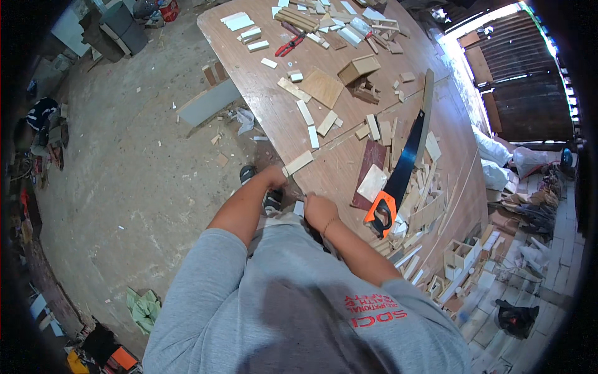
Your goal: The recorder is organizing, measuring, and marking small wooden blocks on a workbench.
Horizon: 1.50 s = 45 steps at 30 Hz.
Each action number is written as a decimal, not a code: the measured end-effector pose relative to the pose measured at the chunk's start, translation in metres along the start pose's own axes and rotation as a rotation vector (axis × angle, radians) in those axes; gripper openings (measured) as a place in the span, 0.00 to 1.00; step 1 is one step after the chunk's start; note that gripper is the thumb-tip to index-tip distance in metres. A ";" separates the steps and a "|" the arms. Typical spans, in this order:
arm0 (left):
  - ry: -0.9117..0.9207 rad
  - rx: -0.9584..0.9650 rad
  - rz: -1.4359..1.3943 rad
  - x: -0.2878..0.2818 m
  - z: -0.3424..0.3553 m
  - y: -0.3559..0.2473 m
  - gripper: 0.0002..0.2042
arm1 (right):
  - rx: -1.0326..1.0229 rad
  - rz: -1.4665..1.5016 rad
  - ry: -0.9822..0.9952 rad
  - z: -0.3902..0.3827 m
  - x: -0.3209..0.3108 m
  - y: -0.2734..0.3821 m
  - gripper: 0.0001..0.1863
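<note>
My left hand (275, 176) is closed on a short pale wood strip (299, 162) at the left edge of the wooden table (237, 68). Just to its right and lower, my right hand (320, 212) is curled at the table edge, with what it holds too hidden to name. A handsaw (398, 181) with an orange-and-black handle lies to the right of my hands, beside a long narrow board (427, 93). A dark red board (375, 154), a light square piece (372, 182) and several small wood offcuts lie around the saw.
Farther up the table are a wooden box (358, 68), red-handled pliers (290, 43) and scattered blocks. A leaning board (208, 103) and my sandaled feet are on the concrete floor at left. Wood scraps (464, 255) and white sacks (489, 143) lie beyond the right edge.
</note>
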<state>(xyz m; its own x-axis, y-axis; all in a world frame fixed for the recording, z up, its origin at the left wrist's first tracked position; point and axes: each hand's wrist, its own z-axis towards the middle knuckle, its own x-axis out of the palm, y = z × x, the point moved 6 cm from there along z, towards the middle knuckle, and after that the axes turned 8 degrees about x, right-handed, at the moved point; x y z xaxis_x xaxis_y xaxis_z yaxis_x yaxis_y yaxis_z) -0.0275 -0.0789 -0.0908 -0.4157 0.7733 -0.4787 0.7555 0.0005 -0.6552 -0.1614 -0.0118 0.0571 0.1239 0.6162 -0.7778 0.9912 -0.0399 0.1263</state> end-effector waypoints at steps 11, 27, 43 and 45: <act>-0.037 0.068 0.101 -0.018 -0.010 -0.009 0.09 | -0.027 0.030 -0.025 -0.017 -0.003 0.000 0.15; 0.222 0.169 0.069 0.002 -0.002 0.007 0.13 | -0.128 0.113 -0.088 0.056 0.002 0.044 0.17; 0.094 -0.158 -0.410 -0.008 -0.023 0.001 0.14 | -0.074 0.100 -0.040 0.026 0.012 0.018 0.16; 0.051 -0.144 -0.397 -0.010 -0.032 0.000 0.14 | -0.034 0.084 -0.011 -0.003 0.013 0.003 0.16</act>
<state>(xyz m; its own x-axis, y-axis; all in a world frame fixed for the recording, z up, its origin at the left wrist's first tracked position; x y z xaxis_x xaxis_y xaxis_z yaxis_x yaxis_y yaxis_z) -0.0072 -0.0661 -0.0677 -0.6662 0.7254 -0.1735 0.6060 0.3909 -0.6928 -0.1572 -0.0016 0.0494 0.2073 0.6034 -0.7700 0.9752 -0.0647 0.2118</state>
